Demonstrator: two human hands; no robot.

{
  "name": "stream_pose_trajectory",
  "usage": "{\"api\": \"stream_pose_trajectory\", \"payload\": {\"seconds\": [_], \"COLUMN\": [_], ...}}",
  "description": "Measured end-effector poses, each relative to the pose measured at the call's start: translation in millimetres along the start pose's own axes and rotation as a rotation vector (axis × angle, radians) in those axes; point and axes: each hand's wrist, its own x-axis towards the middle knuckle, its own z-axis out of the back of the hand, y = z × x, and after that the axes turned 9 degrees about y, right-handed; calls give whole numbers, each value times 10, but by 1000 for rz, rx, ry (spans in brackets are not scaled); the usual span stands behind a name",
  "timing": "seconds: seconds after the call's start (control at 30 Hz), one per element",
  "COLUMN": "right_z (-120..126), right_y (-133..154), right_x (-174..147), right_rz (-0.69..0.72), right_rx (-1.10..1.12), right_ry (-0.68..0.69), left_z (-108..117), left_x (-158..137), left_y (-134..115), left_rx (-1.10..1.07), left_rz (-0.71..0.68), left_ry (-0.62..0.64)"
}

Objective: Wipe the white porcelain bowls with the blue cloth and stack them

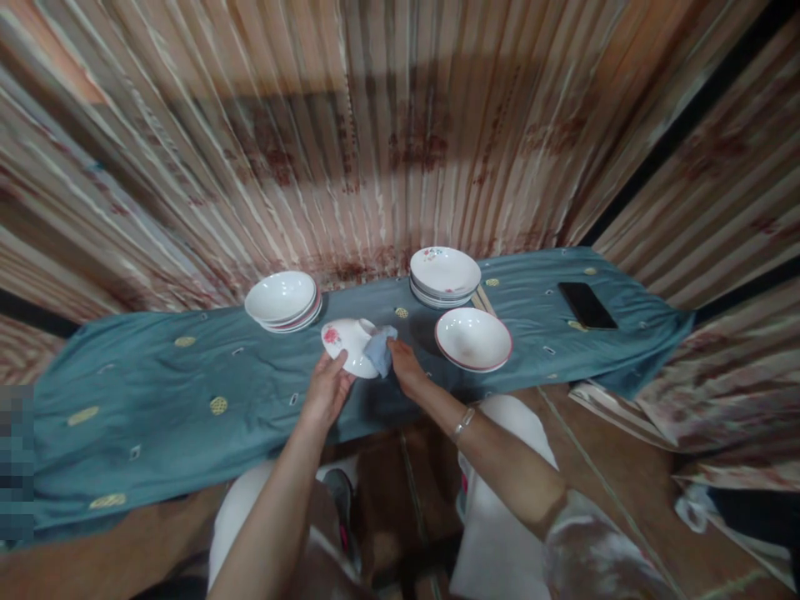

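A white bowl with a red flower (353, 354) is tilted over the table, its outside and foot ring facing up. My left hand (328, 387) grips its left lower rim, the thumb on the outer wall. In my right hand (406, 364) is a light blue cloth (378, 352), pressed against the bowl's right side. Just right of that hand, a white bowl with a red rim (473, 337) stands upright on the table. Behind it is a stack of white flowered bowls (445, 271). Another stack of white bowls (281, 297) stands to the left, behind my left hand.
A blue-green cloth with yellow patches covers the long table (162, 392). A black phone (586, 305) lies on its right part. Pale wooden sticks (485, 302) lie beside the right stack. Striped curtains (387, 150) hang along the table's far edge.
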Motion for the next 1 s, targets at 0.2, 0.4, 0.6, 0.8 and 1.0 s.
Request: {"api": "stream_pose_trajectory", "payload": {"seconds": [0.2, 0.4, 0.6, 0.8, 1.0], "right_z": [-24, 2, 61, 36, 32], "right_y": [-10, 6, 5, -94, -73], "right_x": [-212, -184, -96, -81, -173], "right_rz": [118, 221, 377, 530, 563], "right_rx": [-250, -313, -564, -798, -798], "right_ry": [25, 49, 151, 161, 289], "left_z": [15, 18, 6, -18, 43], "left_x": [49, 87, 96, 122, 159], "left_y": [-44, -99, -50, 26, 29], "left_rx": [-108, -162, -193, -102, -52], "left_rz": [-12, 2, -23, -85, -108], "left_ry": [-66, -142, -204, -250, -311]}}
